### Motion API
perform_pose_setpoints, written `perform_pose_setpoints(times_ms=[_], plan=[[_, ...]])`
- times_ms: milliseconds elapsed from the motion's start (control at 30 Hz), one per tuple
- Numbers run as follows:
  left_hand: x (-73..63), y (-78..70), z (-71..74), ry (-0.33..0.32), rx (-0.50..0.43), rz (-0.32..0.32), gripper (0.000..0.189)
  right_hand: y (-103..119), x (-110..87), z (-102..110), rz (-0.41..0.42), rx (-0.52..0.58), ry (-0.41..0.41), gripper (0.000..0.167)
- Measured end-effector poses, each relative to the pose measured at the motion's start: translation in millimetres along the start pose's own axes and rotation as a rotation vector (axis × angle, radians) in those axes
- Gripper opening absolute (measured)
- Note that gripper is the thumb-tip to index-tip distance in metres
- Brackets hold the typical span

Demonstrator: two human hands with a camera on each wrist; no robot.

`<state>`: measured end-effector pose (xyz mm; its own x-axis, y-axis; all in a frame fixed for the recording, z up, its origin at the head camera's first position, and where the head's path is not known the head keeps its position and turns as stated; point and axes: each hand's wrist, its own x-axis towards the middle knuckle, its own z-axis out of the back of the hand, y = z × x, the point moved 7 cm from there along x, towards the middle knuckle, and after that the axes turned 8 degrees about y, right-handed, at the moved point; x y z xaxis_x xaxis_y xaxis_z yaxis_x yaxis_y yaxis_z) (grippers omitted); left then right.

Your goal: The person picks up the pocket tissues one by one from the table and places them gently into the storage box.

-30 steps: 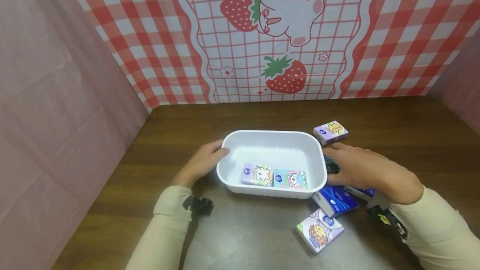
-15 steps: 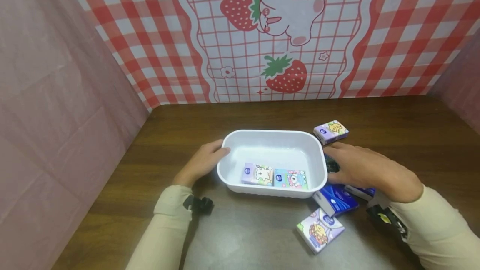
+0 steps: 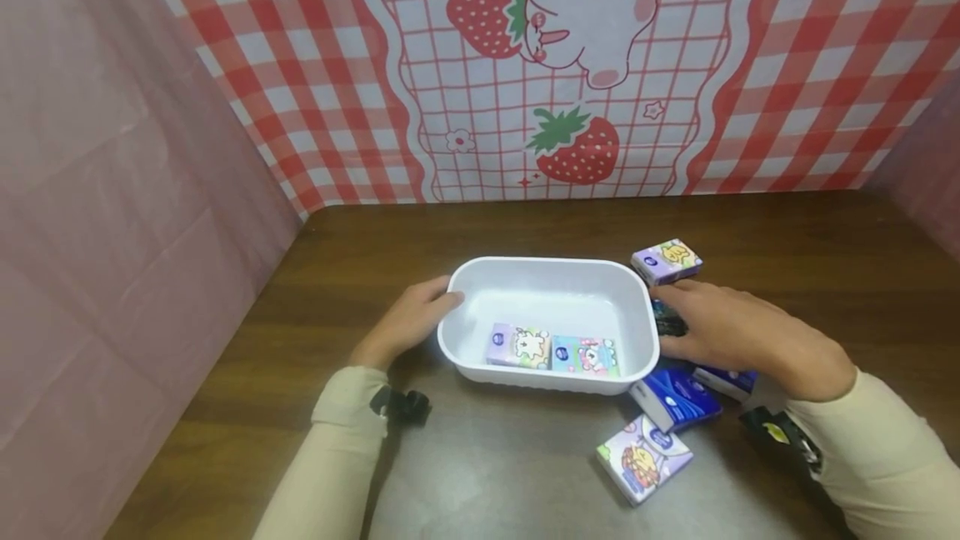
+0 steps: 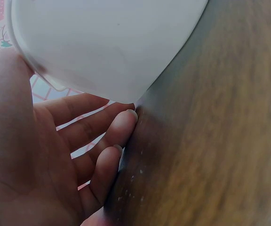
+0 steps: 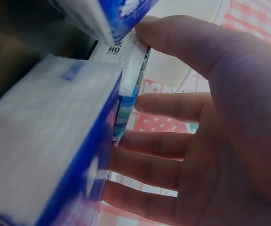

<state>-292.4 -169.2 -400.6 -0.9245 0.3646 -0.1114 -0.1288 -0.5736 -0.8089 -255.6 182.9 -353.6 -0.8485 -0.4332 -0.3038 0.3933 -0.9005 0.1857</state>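
A white plastic basin (image 3: 551,275) sits on the table with two small cartoon tissue packs inside, one purple (image 3: 517,346) and one light blue (image 3: 586,355). My left hand (image 3: 405,322) holds the basin's left end, thumb over the rim and fingers outside. Against the basin's right end, my right hand (image 3: 742,338) grips a dark tissue pack (image 3: 670,320) between thumb and fingers. The right wrist view shows this pack's white, printed side (image 5: 128,61), with the thumb at its upper end and fingertips along its far edge. Most of its face is hidden.
Below the right hand lies a blue tissue pack (image 3: 678,400), with another blue pack (image 3: 726,382) partly under the wrist. A purple cartoon pack (image 3: 645,458) lies nearer, and another purple pack (image 3: 667,261) behind the hand. A red-checked cloth (image 3: 585,140) hangs behind the wooden table (image 3: 360,252).
The head view has shifted slightly. Both hands keep their places on the basin and the dark tissue pack, with the right thumb and fingers a little differently placed.
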Motion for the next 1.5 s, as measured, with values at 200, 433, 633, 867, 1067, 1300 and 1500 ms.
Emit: perform_pose_setpoints(times_ms=[200,433,633,867,1067,1300,1500], plan=[[0.9,-1.0,0.2,-0.004,0.001,-0.016,0.038,-1,-0.3,2,0.005,0.0,-0.009,0.088],[1.5,-1.5,-0.3,-0.003,-0.008,-0.008,0.039,-6,-2.6,7,0.0,0.017,-0.028,0.087],[1.2,-1.4,0.1,-0.005,-0.008,-0.011,0.04,-10,-2.8,10,-0.006,0.021,-0.048,0.088],[-0.6,-2.8,1.3,-0.009,-0.003,-0.002,0.041,-15,-4.1,14,-0.012,0.032,-0.063,0.093],[-0.2,-1.4,0.7,-0.006,0.007,0.006,0.042,-17,-5.2,15,-0.054,0.011,-0.066,0.093],[0.2,-0.3,0.0,0.0,0.002,0.009,0.042,-20,-6.0,16,-0.098,-0.017,-0.077,0.092],[-0.1,-1.9,0.3,0.002,0.007,0.007,0.042,-22,-7.0,19,-0.137,-0.048,-0.104,0.09]])
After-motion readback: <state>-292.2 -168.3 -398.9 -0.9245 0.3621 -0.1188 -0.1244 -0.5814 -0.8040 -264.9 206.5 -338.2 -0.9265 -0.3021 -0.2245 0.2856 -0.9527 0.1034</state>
